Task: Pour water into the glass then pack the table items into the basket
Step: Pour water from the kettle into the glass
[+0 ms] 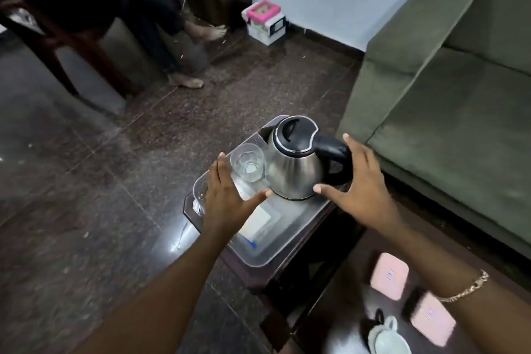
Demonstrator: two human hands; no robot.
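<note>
A steel kettle (296, 169) with a black lid and handle stands on a small dark table (310, 215). Left of it is a clear glass (247, 162), upright. Both appear to sit at the far end of a clear plastic basket (258, 253) that lies on the table with a white packet (257, 223) inside. My left hand (227, 198) hovers open beside the glass, thumb stretched toward the kettle's base. My right hand (362, 190) is open next to the kettle's handle, fingers spread, not gripping it.
A green sofa (448, 112) stands right of the table. Two pink boxes (389, 276) and a white cup (386, 336) lie on a lower surface at the bottom right. Another person's legs (184, 77) and a chair (71, 46) are at the far left. A pink-lidded box (264, 20) sits by the wall.
</note>
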